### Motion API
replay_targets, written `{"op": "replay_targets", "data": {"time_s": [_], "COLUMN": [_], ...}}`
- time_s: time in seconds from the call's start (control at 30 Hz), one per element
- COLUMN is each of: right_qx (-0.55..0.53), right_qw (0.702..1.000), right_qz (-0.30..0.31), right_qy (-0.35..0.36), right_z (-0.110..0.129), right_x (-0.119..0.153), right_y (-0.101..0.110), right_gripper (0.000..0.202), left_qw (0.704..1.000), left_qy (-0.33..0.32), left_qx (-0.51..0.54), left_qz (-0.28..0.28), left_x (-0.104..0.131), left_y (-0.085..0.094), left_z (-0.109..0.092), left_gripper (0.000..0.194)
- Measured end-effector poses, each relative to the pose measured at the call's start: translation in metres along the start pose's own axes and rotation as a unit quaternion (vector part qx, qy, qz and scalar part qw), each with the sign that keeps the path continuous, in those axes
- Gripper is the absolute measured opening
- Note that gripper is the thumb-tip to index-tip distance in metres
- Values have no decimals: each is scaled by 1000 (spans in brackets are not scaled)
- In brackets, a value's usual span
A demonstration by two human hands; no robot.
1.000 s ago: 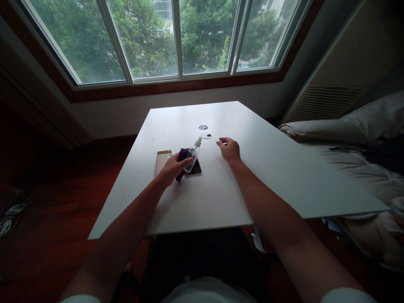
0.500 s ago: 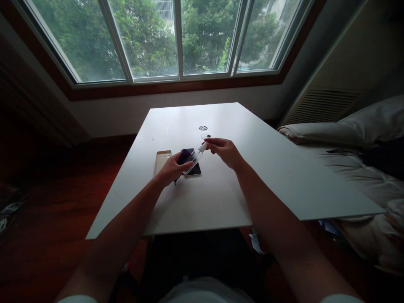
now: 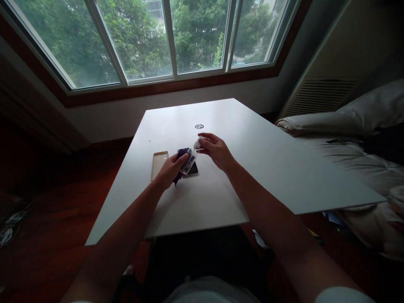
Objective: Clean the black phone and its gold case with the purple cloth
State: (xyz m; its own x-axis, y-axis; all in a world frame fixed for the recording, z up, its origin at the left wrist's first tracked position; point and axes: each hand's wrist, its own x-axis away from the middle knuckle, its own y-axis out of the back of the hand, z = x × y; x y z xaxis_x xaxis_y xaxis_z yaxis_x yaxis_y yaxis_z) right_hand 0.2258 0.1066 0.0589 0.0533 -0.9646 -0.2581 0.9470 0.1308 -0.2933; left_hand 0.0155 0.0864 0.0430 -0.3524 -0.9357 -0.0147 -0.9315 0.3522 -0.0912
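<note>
My left hand point(image 3: 170, 169) is closed around a clear bottle point(image 3: 190, 160) and a dark purple cloth point(image 3: 177, 176), which hangs below the fingers. The bottle tilts up to the right. At its white top point(image 3: 198, 143), the fingers of my right hand point(image 3: 216, 150) are pinched. Under the bottle, a dark phone point(image 3: 193, 169) lies on the white table point(image 3: 202, 206), partly hidden. Left of the phone lies a gold phone case point(image 3: 158, 163), its lower part beside my left hand.
A small round black-and-white item point(image 3: 199, 126) lies farther back on the table. Beyond the table is a window point(image 3: 173, 75). A padded pale cover point(image 3: 334, 155) is on the right, and cables point(image 3: 12, 219) lie on the floor at left.
The camera view has shifted slightly. The bottle stands a little more upright, and my right hand's fingers have closed further round its white top. A clear round item behind them no longer shows.
</note>
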Motion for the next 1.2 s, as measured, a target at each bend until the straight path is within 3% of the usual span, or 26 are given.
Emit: {"op": "replay_targets", "data": {"time_s": [0.23,0.37,0.5,0.6,0.73,0.87,1.0,1.13,1.2], "right_qx": [0,3,7,11,55,101,162,246,319], "right_qw": [993,987,986,989,991,980,959,923,888], "right_qz": [-114,-151,-156,-139,-117,-154,-192,-250,-289], "right_qy": [37,60,63,47,37,78,130,161,160], "right_z": [2,0,-5,-10,-17,-14,-4,3,4], "right_x": [-4,-5,-4,-1,9,18,14,0,-7], "right_y": [3,1,-2,-12,-34,-44,-23,19,42], "right_gripper": [48,48,49,59,90,89,84,73,67], "left_qw": [993,991,987,986,988,986,975,960,956], "left_qy": [31,43,29,11,5,1,1,-48,-72], "left_qx": [101,128,159,169,153,148,156,159,140], "left_qz": [-60,-17,16,-13,-31,-82,-159,-224,-246], "left_x": [-10,-9,-7,-6,-6,-7,-10,-15,-17], "left_y": [8,6,0,-2,-8,-7,10,35,45], "left_z": [9,9,6,7,11,10,1,-5,-6], "left_gripper": [39,41,42,44,43,41,38,36,39]}}
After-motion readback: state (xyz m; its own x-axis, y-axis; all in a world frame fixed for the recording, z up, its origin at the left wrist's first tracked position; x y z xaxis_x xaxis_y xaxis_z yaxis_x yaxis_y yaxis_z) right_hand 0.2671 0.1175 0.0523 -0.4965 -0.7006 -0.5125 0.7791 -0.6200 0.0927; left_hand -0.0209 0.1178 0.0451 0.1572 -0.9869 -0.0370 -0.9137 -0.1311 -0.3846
